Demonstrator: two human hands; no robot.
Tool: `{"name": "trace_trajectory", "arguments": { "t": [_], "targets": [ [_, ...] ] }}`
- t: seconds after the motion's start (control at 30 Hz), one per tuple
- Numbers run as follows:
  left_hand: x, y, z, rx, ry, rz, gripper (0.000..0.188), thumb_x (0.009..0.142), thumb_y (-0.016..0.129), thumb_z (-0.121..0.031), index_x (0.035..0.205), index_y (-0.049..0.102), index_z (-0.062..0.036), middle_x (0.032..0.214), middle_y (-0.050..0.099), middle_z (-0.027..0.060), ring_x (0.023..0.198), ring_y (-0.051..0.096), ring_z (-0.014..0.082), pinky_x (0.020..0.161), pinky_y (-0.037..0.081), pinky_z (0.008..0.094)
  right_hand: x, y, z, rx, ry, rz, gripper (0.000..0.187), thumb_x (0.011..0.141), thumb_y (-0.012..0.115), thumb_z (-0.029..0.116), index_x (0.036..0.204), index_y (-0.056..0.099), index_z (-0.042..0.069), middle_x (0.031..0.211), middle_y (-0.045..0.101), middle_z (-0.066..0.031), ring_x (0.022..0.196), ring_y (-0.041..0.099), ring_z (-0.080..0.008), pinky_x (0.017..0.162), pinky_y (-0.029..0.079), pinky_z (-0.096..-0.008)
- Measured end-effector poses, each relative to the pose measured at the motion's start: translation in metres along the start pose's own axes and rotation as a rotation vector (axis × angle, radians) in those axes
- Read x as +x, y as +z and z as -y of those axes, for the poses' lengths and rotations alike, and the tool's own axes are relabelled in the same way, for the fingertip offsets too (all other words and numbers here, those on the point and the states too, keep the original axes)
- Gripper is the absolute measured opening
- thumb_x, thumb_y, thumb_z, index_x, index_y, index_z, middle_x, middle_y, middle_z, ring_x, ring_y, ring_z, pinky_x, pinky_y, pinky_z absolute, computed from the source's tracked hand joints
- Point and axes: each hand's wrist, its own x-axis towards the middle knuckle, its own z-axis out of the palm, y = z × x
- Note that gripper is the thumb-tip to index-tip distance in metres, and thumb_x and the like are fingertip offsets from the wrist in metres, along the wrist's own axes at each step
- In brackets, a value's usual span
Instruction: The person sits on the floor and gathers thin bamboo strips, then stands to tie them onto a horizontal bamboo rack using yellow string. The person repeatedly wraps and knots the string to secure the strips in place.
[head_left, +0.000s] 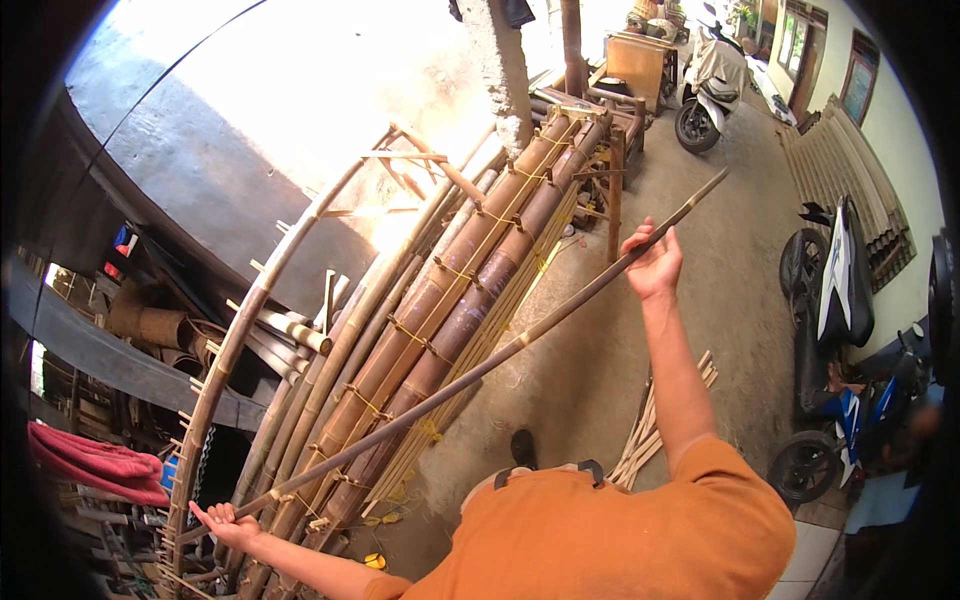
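A long, slim, dark bamboo pole runs slantwise across my front, from low on the left to its tapered tip at upper right. My right hand supports it near that tip, palm up, with the pole lying between thumb and fingers. Near the other end, my left hand holds it low, thumb out to the side. Beneath the pole lies a long rack of thick brown bamboo poles tied with yellow cord. Left of it, a curved bamboo piece carries several short pegs along its edge.
Thin bamboo strips lie on the floor to my right. A white scooter stands farther off, with more motorbikes along the right wall. A concrete post rises behind the rack. A red cloth hangs at far left.
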Motion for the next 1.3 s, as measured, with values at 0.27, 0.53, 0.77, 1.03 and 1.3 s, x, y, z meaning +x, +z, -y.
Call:
{"name": "trace_trajectory", "arguments": {
  "t": [0.27, 0.53, 0.77, 1.03, 1.3],
  "targets": [
    [0.07, -0.057, 0.022, 0.264, 0.041, -0.13, 0.028, 0.104, 0.049, -0.028, 0.111, 0.058, -0.0031, 0.063, 0.024, -0.0059, 0.049, 0.023, 0.0056, 0.042, 0.023, 0.0225, 0.055, 0.067, -0.119, -1.243, -0.487, 0.403, 0.031, 0.103, 0.047, 0.04, 0.083, 0.044, 0.017, 0.054, 0.031, 0.0077, 0.039, 0.032, -0.0041, 0.032, 0.026, -0.0222],
    [0.146, -0.24, 0.094, 1.019, -0.025, -0.833, 0.06, 0.094, 0.053, -0.046, 0.126, 0.05, 0.0046, 0.118, 0.057, 0.0256, 0.088, 0.054, 0.0338, 0.069, 0.047, 0.0421, 0.13, 0.043, -0.272, -0.635, 0.007, -0.06, 0.033, 0.104, 0.041, 0.043, 0.087, 0.039, 0.015, 0.061, 0.034, 0.0036, 0.048, 0.039, -0.0096, 0.046, 0.038, -0.0274],
    [0.038, -0.199, 0.209, 1.988, 0.047, -0.724, 0.069, 0.093, 0.049, -0.052, 0.143, 0.039, -0.005, 0.135, 0.045, 0.0339, 0.128, 0.043, 0.0467, 0.099, 0.045, 0.0552, 0.136, -0.044, -0.353, -0.527, 0.356, -0.274, 0.03, 0.103, 0.046, 0.04, 0.101, 0.046, 0.01, 0.069, 0.042, -0.0021, 0.062, 0.05, -0.0165, 0.058, 0.052, -0.0386],
    [-0.249, 0.244, 0.326, 0.995, 0.125, 1.029, 0.031, 0.098, 0.054, -0.022, 0.118, 0.063, 0.0007, 0.117, 0.065, 0.0214, 0.107, 0.062, 0.0354, 0.095, 0.047, 0.0424, 0.146, -0.036, -0.321, -0.596, 0.573, -0.047, 0.028, 0.1, 0.054, 0.038, 0.106, 0.06, 0.011, 0.087, 0.059, -0.0036, 0.076, 0.06, -0.0175, 0.069, 0.055, -0.0376],
    [-0.257, 0.239, 0.357, 1.539, -0.136, 1.048, 0.04, 0.098, 0.053, -0.039, 0.094, 0.066, -0.002, 0.089, 0.065, 0.0174, 0.093, 0.06, 0.0352, 0.084, 0.044, 0.0447, 0.308, 0.005, -0.096, -0.51, 0.163, 0.062, 0.019, 0.1, 0.052, 0.022, 0.115, 0.056, 0.011, 0.099, 0.065, -0.0057, 0.087, 0.065, -0.0175, 0.078, 0.056, -0.0371]
  ]
}}
